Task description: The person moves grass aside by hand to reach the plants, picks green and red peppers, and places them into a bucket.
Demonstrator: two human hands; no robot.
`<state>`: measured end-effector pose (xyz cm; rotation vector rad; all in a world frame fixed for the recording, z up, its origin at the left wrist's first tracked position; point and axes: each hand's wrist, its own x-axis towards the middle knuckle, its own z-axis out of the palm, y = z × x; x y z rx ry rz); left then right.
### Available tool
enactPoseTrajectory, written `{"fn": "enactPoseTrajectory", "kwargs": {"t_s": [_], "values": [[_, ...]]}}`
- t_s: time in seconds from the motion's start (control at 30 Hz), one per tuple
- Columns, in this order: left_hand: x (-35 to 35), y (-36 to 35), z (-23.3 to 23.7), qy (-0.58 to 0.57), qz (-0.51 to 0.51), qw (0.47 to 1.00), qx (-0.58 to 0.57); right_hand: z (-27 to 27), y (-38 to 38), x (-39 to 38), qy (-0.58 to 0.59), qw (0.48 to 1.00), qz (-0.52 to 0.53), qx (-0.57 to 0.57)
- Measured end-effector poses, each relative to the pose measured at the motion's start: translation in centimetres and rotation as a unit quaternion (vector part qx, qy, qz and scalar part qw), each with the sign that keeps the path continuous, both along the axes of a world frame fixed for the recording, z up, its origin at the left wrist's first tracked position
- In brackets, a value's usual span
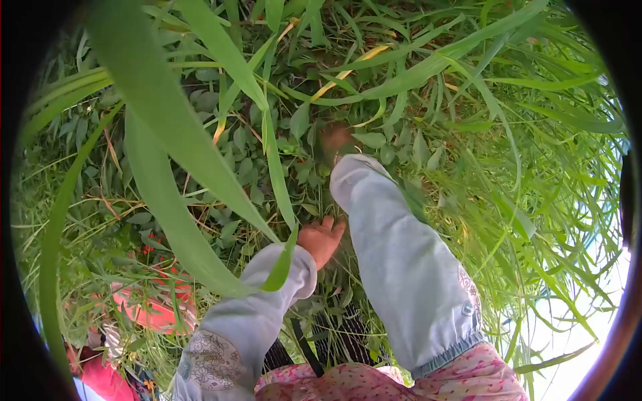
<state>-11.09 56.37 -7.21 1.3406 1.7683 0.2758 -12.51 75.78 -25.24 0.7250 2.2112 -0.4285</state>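
Low in the middle of the head view, my left hand (321, 240) comes out of a pale sleeve cuff (261, 287). Its back shows and some fingers reach up into leafy plants; whether it grips a stem cannot be made out. Farther up, my right hand (336, 139) is smeared by motion and partly sunk among broad green leaves (301, 120), just beyond the cuff of the other pale sleeve (408, 267). Its fingers are not readable.
Long grass blades (174, 127) hang close to the camera on the left and cross the view. Dense grass (481, 187) stands at the right. Red and pink cloth (154, 307), partly behind grass, lies at the lower left. Some blades (334, 83) are yellowed.
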Motion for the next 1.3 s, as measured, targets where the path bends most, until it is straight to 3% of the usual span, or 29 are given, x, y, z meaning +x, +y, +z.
{"fn": "enactPoseTrajectory", "kwargs": {"t_s": [0.13, 0.17, 0.27, 0.37, 0.47, 0.5, 0.6, 0.63, 0.73, 0.77, 0.87, 0.97, 1.07, 1.17, 1.27, 1.3], "values": [[-0.3, -0.6, 0.2, -0.119, 0.106, 0.987, -0.02, -0.2, -1.5, -0.4, -0.044, 0.995, -0.087, 0.0], [-0.8, -0.4, 0.5, -0.081, 0.052, 0.995, -0.023, -0.1, -1.4, -0.2, -0.044, 0.993, -0.109, -0.009], [0.3, -1.0, -0.4, -0.04, 0.023, 0.999, 0.015, 1.1, -0.8, 0.7, -0.007, 0.973, -0.221, -0.066], [-0.2, -0.6, -0.1, -0.051, 0.047, 0.997, 0.019, 8.7, -0.6, -1.8, 0.079, 0.906, -0.386, -0.153], [-0.7, -0.1, 0.4, -0.045, -0.01, 0.999, -0.02, 10.4, -1.7, -0.9, 0.222, 0.821, -0.447, -0.277], [-0.6, 0.0, 0.4, -0.042, -0.006, 0.999, -0.016, 11.2, -1.7, -0.8, 0.171, 0.798, -0.481, -0.321], [0.6, -0.3, -0.5, -0.039, 0.007, 0.999, -0.023, 14.4, -1.6, 0.1, 0.119, 0.81, -0.475, -0.323], [1.2, -0.3, -1.1, -0.042, 0.011, 0.998, -0.038, 15.0, -1.4, 1.2, 0.152, 0.769, -0.489, -0.382], [0.8, 0.3, -0.5, -0.054, -0.006, 0.997, -0.045, 17.5, -1.3, 1.9, 0.144, 0.716, -0.55, -0.405], [0.3, 0.5, 0.0, -0.058, -0.016, 0.997, -0.041, 20.0, -1.3, 0.3, 0.126, 0.726, -0.578, -0.35], [0.3, 0.6, 0.1, -0.063, -0.012, 0.997, -0.04, 22.7, -0.4, 0.2, 0.22, 0.686, -0.624, -0.303], [0.6, 0.2, -0.1, -0.06, -0.017, 0.998, -0.032, 23.5, 2.9, 0.5, 0.366, 0.582, -0.668, -0.285], [0.4, 0.3, 0.0, -0.071, -0.021, 0.996, -0.044, 24.3, 6.5, 0.6, 0.306, 0.641, -0.682, -0.173], [0.5, 0.2, -0.1, -0.078, -0.032, 0.995, -0.049, 20.8, 8.6, 2.7, 0.153, 0.829, -0.527, -0.104], [0.3, 0.4, 0.2, -0.076, -0.044, 0.994, -0.059, 20.1, 8.4, 1.6, 0.013, 0.872, -0.48, -0.093], [0.4, 0.4, 0.2, -0.073, -0.052, 0.994, -0.065, 19.6, 8.2, 1.5, 0.005, 0.862, -0.497, -0.104]]}}
